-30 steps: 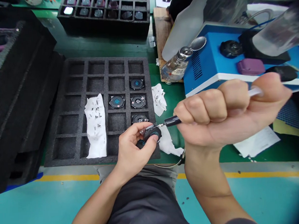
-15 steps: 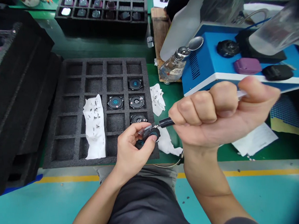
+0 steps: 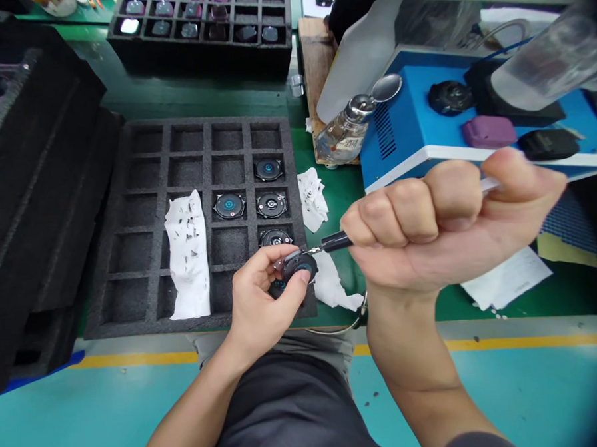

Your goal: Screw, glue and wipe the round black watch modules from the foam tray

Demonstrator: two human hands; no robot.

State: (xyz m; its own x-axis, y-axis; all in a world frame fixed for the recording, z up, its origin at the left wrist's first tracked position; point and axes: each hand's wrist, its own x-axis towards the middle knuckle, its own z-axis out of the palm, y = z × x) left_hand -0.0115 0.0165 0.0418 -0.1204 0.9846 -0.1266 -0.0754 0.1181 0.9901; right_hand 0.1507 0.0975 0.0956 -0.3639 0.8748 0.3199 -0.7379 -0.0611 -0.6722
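From a distant post, I have the left hand (image 3: 262, 293) pinching a dark round watch (image 3: 291, 265) between thumb and fingers over the near right corner of a black foam tray (image 3: 134, 329), while the right hand (image 3: 439, 226) is balled tightly around a slim black-ended driver (image 3: 336, 241), its metal tip at the watch's far, right-hand edge. Whether the tip is seated or merely resting there, I cannot tell. A slant in that fist could let the tip skid, scoring the casing or jabbing the left thumb close by. My pinch covers only part of the watch; too hard a push could twist it loose, onto another watch (image 3: 276, 290) in the pocket beneath. To the left, a white strip (image 3: 187, 256) dotted with small dark bits lies across the tray's pockets; a careless sweep of my left forearm could scatter them over the surface (image 3: 333, 190).
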